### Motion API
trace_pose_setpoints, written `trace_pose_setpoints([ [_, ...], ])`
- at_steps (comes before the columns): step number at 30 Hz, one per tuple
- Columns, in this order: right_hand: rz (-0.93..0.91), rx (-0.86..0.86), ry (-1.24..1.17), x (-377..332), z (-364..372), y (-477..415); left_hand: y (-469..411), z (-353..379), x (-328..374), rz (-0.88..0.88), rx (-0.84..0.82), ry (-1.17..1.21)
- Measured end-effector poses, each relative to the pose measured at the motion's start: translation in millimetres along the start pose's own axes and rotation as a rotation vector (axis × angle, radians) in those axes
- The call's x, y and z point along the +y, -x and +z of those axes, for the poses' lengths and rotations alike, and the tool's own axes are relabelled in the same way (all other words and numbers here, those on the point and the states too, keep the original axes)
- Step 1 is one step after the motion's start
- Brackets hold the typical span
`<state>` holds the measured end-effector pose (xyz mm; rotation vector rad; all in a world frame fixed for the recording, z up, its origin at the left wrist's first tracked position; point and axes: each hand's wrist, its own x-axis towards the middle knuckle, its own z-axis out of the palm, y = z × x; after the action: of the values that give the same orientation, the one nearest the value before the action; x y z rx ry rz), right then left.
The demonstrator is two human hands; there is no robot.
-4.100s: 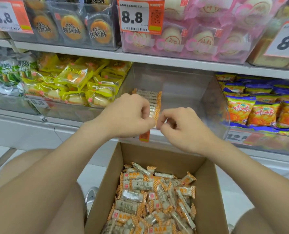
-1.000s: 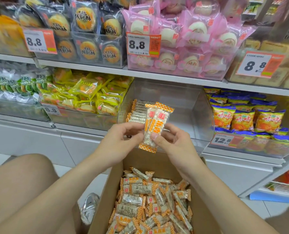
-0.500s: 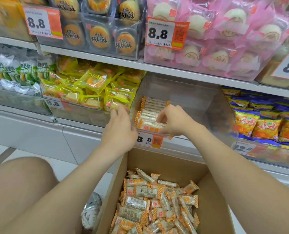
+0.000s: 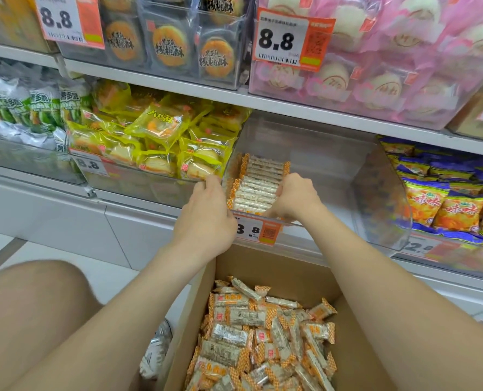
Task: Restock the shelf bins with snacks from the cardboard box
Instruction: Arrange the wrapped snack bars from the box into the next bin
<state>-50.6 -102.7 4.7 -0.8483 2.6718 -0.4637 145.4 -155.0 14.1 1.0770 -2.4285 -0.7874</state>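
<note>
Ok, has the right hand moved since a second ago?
Yes. The right hand has gone forward, from in front of the clear bin over its front lip, to the right end of the row of bars.

Shop: the snack aisle of a supermarket or convenience store. White metal shelves (image 4: 291, 107) ran in tiers, each lined with clear plastic bins (image 4: 375, 176) of individually wrapped goods: round pastries (image 4: 167, 49), pink-wrapped buns (image 4: 381, 86), yellow cake packs (image 4: 161, 128), green packs (image 4: 37, 105), and orange-and-blue crisp bags (image 4: 446, 210). Printed price tags (image 4: 288, 38) with barcodes and QR codes were clipped to the bin fronts, most reading 8.8 and one starting 12. A cardboard box (image 4: 263, 263) of loose orange-checked snack bars (image 4: 248, 317) stood in front of the shelves. The same bars were rowed up in a part-filled bin.
</note>
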Motion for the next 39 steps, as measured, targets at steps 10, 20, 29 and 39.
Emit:
trace_pose_setpoints([
  [10,-0.045,-0.006,0.015,9.2,-17.5,18.0,5.3,0.4,0.4,0.007,0.03,-0.01],
  [20,-0.525,0.033,-0.136,71.2,6.7,157.3,66.0,40.0,-3.4,0.166,-0.34,-0.316],
  [29,-0.159,-0.389,0.225,197.9,131.8,116.7,73.3,179.8,-86.0,0.121,-0.968,-0.602],
  [39,-0.135,-0.439,0.24,254.6,217.0,98.5,77.1,262.5,-117.4,0.09,-0.682,-0.535],
])
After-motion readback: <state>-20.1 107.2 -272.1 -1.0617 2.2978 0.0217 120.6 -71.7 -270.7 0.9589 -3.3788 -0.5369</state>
